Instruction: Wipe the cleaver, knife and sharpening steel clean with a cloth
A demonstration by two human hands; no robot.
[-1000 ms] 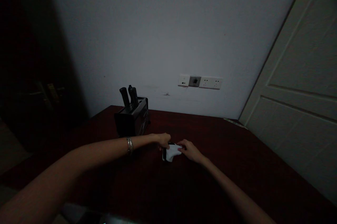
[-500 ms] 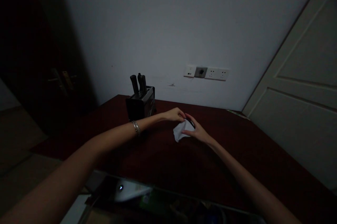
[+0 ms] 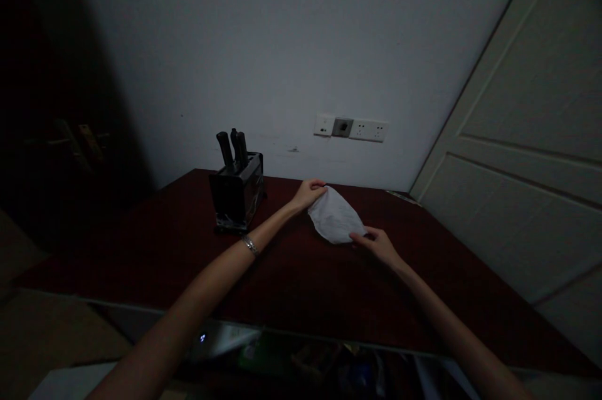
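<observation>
Between my two hands a thin white cloth-like piece (image 3: 336, 217) is spread into a rounded, leaf-like shape above the tabletop. My left hand (image 3: 308, 194), with a silvery bracelet on the wrist, pinches its upper left corner. At the lower right corner, my right hand (image 3: 379, 246) grips it between thumb and fingers. Its exact kind cannot be made out in the dim light. To the left of my hands stands a black knife block (image 3: 237, 190) with several black-handled knives (image 3: 234, 148) upright in it.
The dark red tabletop (image 3: 282, 287) runs back to a pale wall with a row of sockets (image 3: 350, 128). A light panelled door (image 3: 522, 199) borders the right side. Below the front edge, an open space holds assorted items, including a white device (image 3: 226, 338) with a lit display.
My hands have moved apart, and the white piece, bunched up before, is now stretched out between them. The view has shifted slightly to the right.
</observation>
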